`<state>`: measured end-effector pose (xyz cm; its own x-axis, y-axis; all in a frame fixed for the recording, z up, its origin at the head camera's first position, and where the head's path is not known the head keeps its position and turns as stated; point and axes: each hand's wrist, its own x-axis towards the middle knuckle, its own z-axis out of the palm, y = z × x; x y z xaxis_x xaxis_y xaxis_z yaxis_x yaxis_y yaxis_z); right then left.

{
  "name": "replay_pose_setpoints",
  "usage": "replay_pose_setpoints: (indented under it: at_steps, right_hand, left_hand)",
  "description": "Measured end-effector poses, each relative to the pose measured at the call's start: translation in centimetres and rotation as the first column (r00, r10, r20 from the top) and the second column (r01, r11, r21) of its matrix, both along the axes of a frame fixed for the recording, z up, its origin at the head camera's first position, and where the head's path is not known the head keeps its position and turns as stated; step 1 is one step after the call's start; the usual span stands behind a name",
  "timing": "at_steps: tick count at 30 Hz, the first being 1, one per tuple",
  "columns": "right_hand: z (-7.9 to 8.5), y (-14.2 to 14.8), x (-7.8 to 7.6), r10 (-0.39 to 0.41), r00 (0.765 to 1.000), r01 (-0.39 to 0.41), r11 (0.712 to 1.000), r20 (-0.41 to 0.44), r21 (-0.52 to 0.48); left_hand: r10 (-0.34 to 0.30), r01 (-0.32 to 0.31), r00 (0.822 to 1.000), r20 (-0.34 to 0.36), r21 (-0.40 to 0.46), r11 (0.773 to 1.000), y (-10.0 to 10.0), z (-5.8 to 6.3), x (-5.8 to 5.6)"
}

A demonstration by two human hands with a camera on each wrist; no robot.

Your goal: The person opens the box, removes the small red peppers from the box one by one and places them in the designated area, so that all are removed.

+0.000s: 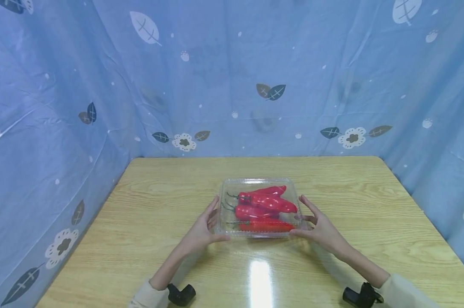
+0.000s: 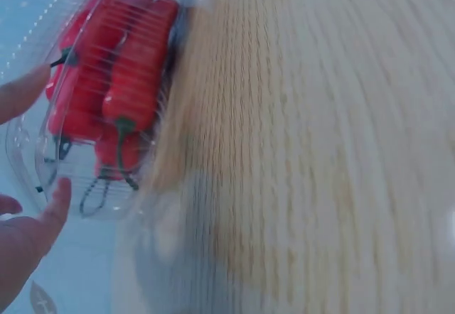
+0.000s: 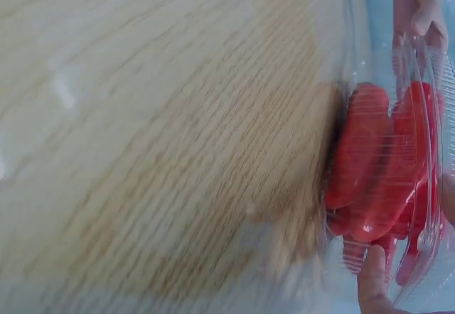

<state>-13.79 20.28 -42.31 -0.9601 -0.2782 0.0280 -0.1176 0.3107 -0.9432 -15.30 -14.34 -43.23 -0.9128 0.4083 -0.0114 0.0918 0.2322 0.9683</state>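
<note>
A clear plastic clamshell box [image 1: 258,234] is between my two hands, close over the middle of the wooden table. Through its ridged walls several red chili peppers [image 1: 268,202] show, their thin dark stems [image 2: 121,140] pointing left. My left hand [image 1: 201,229] holds the box's left side, thumb along the near corner and fingers spread up the side wall. On the opposite side my right hand [image 1: 324,233] holds it in the same way, its thumb [image 3: 372,278] at the near corner. The lid lies over the peppers.
The light wood table [image 1: 159,188] has rounded far corners and a bright light reflection near its front. Blue curtains [image 1: 216,77] with leaf and flower prints stand behind it and along both sides. A black wrist camera [image 1: 181,295] sits on each forearm.
</note>
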Motion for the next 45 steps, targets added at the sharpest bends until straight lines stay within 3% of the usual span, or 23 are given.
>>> replay_pose_setpoints:
  at_steps: [6, 13, 18, 34, 39, 45]
  right_hand:
    - [0.3, -0.3, 0.0, -0.083, 0.995, 0.086, 0.995, 0.061, -0.050]
    - [0.4, -0.7, 0.5, -0.180, 0.974, 0.187, 0.981, 0.139, -0.043]
    - [0.1, -0.7, 0.9, -0.202, 0.970, 0.213, 0.974, 0.136, -0.075]
    - [-0.1, -0.7, 1.2, -0.202, 0.968, 0.224, 0.963, 0.150, -0.148]
    - [-0.2, -0.6, 1.0, -0.199, 0.974, 0.210, 0.974, 0.110, -0.090]
    - [-0.1, -0.3, 0.9, -0.113, 0.992, 0.112, 0.993, -0.047, -0.018]
  left_hand:
    - [0.038, -0.043, 0.998, 0.045, 0.124, 0.991, 0.0, 0.0, -0.2]
    - [-0.017, 0.017, 1.000, -0.001, 0.091, 0.996, -0.7, -0.2, -0.2]
    - [-0.059, 0.059, 0.998, -0.008, 0.064, 0.996, -1.5, -0.4, -0.1]
    - [0.004, -0.009, 0.999, 0.048, 0.106, 0.994, -1.7, -0.3, 0.1]
    - [0.007, -0.011, 0.999, 0.044, 0.075, 0.997, -1.7, -0.2, -0.2]
    - [0.020, -0.021, 0.999, 0.029, 0.041, 0.999, -1.9, 0.0, -0.3]
